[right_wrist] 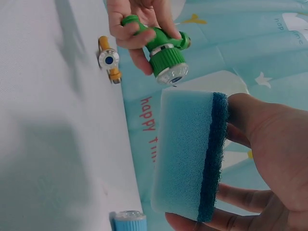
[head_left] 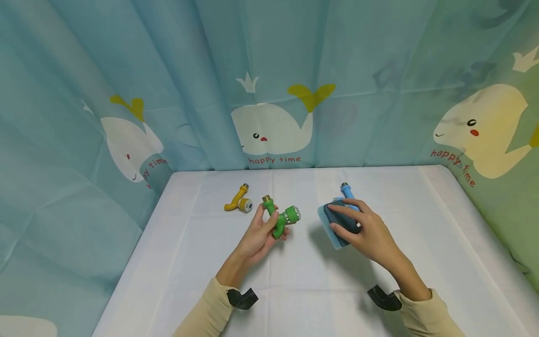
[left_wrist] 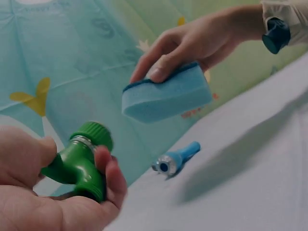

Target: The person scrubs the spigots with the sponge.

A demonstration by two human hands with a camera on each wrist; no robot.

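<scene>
My left hand point(head_left: 260, 236) grips a green faucet point(head_left: 280, 225) above the white table, its threaded end pointing up and its ribbed knob turned to the right. Between thumb and fingertips, my right hand point(head_left: 372, 232) holds a blue sponge point(right_wrist: 185, 154) with a dark blue scouring side. That dark side faces the palm, while the light foam faces away from it. In the head view the sponge partly covers a blue faucet point(head_left: 346, 191) lying on the table. A gap separates the sponge from the green faucet.
On the table's far left part lies a yellow faucet point(head_left: 238, 200). The table point(head_left: 294, 299) has a white cloth cover. A blue-green curtain point(head_left: 278, 47) printed with whales hangs behind it and along both sides.
</scene>
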